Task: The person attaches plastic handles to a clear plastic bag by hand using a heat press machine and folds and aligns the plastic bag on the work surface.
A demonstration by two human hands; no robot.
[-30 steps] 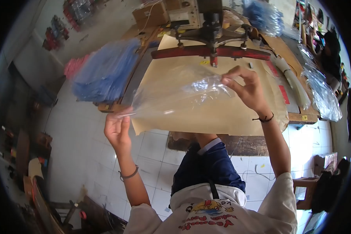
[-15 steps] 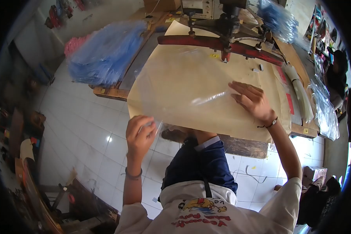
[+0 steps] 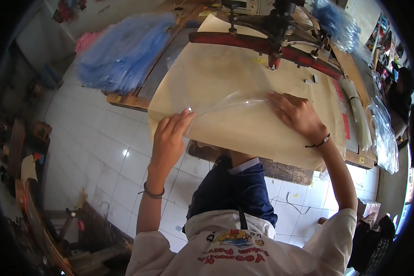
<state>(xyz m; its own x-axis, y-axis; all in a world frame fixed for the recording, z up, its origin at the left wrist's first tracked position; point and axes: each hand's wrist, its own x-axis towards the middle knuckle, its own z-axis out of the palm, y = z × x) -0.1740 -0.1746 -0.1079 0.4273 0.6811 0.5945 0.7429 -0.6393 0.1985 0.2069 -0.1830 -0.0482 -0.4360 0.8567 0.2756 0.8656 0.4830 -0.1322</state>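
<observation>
A clear plastic sheet (image 3: 225,102) lies over brown paper (image 3: 244,133) on the worktable, with a shiny fold running between my hands. My left hand (image 3: 170,133) grips the sheet's near left part, fingers pointing away from me and pressed together. At the right, my right hand (image 3: 299,115) has its fingers closed at the sheet's edge, resting low over the paper. Beyond the hands, the red curved bar (image 3: 262,49) of a press hangs above the sheet's far part.
Blue plastic sheets (image 3: 124,53) are piled at the left on the table. A bundle of pale strips (image 3: 355,115) and clear plastic (image 3: 384,129) lie at the right edge. Small dark pieces (image 3: 314,79) sit on the paper. A control box (image 3: 240,5) stands behind the press.
My left hand has moved up and forward onto the paper's near left edge, bringing the plastic with it. My right hand stays near its place. The view has shifted slightly.
</observation>
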